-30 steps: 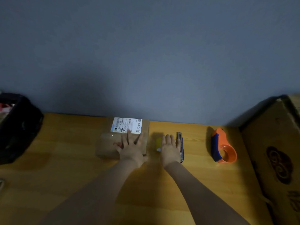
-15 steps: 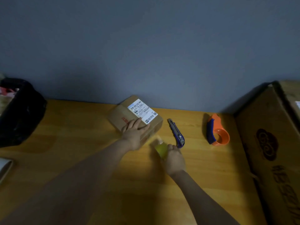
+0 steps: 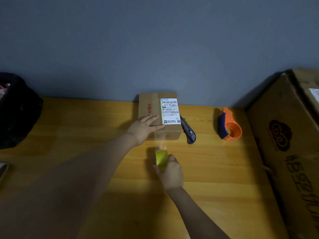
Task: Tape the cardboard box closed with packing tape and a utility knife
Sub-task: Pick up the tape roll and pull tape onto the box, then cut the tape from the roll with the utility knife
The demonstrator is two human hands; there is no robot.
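A small cardboard box (image 3: 151, 106) with a white shipping label lies on the wooden table near the wall. My left hand (image 3: 144, 127) rests flat on its near left top, fingers spread. My right hand (image 3: 170, 173) grips a yellowish roll of packing tape (image 3: 161, 158) in front of the box. A clear strip of tape stretches from the roll up to the box's near side. A blue utility knife (image 3: 189, 131) lies on the table just right of the box.
An orange and blue tape dispenser (image 3: 227, 126) stands further right. A large cardboard box (image 3: 290, 152) fills the right edge. A black bag (image 3: 15, 111) sits at the far left. The wooden table (image 3: 77, 135) meets a blue-grey wall behind.
The box has been turned so its long side points toward me. My right hand has pulled the tape roll back toward me, drawing out a strip. My left hand stayed on the box.
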